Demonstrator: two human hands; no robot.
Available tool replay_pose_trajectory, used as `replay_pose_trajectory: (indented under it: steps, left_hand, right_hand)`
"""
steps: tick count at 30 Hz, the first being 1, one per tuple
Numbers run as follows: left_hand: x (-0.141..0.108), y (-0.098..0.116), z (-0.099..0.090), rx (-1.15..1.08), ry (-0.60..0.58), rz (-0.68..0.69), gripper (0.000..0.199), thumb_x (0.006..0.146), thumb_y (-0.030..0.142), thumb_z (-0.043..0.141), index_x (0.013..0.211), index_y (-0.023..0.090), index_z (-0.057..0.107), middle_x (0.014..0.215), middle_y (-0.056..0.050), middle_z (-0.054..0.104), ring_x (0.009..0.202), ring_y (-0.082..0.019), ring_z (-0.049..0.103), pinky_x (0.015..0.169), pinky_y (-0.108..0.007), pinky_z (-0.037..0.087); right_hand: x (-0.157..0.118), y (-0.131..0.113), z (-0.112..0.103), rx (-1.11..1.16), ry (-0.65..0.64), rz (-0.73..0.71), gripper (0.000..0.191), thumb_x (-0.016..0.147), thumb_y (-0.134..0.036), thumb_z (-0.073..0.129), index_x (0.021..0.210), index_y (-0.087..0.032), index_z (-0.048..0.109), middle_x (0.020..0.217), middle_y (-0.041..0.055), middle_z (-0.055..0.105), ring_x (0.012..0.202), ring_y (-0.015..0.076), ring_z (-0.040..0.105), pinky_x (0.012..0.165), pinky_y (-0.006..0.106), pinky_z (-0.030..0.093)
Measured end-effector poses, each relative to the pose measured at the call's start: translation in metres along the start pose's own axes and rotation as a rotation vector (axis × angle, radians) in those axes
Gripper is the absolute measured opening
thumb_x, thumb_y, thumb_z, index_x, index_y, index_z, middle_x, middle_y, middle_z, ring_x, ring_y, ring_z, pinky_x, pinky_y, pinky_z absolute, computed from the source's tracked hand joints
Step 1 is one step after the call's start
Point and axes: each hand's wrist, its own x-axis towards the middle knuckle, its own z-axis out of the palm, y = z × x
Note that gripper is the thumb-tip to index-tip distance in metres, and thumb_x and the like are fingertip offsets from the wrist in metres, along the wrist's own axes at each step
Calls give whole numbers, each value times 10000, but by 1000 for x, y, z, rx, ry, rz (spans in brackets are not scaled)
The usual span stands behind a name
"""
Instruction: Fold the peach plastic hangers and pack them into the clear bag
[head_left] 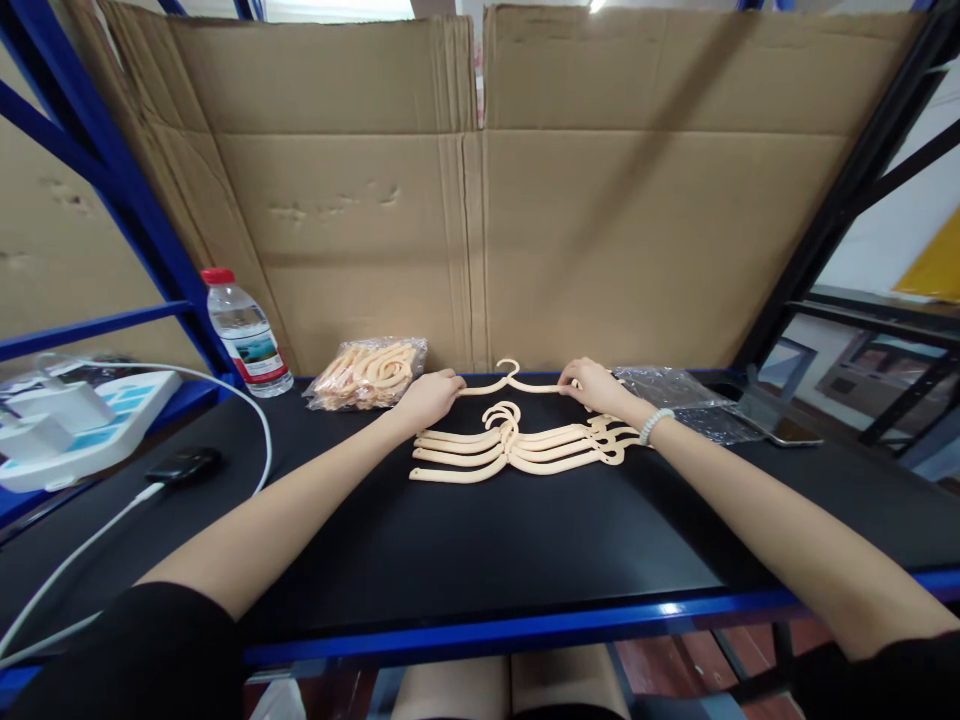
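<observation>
Both hands rest on the black table [465, 540]; the left hand [431, 395] grips the left end of a single cream hanger [517, 383], fingers curled over it; the right hand [596, 385] pinches its right end; the hanger lies flat, far side of centre. Just in front, a stack of cream hangers [517, 450] lies flat. A bag of hangers [367, 373] sits left; an empty plastic bag [675, 395] right; a water bottle [244, 335] stands far left.
</observation>
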Motion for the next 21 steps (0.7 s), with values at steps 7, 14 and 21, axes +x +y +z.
replay_pose_trajectory:
  steps: [7, 14, 21]
  left_hand:
    - [-21, 25, -17, -600, 299, -109, 172, 723, 213, 718, 888, 167, 705, 866, -40, 667, 830, -188, 624, 795, -325, 495]
    - [-36, 68, -8, -1277, 344, -242, 237, 737, 215, 726, 970, 179, 698, 890, -23, 696, 790, -91, 642, 827, -230, 513]
    - [-55, 103, 15, -1507, 188, -341, 209, 713, 174, 773, 920, 169, 745, 1001, -42, 717, 858, -116, 651, 873, -257, 506]
  right_hand:
    - [-29, -26, -20, 385, 147, 75, 114, 864, -287, 538, 860, -189, 595, 662, 18, 647, 579, 174, 647, 583, 299, 514]
    - [-55, -60, -31, 690, 145, 84, 275, 772, -440, 661, 806, -185, 564, 742, 45, 665, 587, 166, 660, 567, 305, 538]
    - [-63, -87, -35, 826, 24, 9, 294, 698, -406, 775, 722, -188, 578, 682, 2, 610, 610, 143, 601, 571, 283, 500]
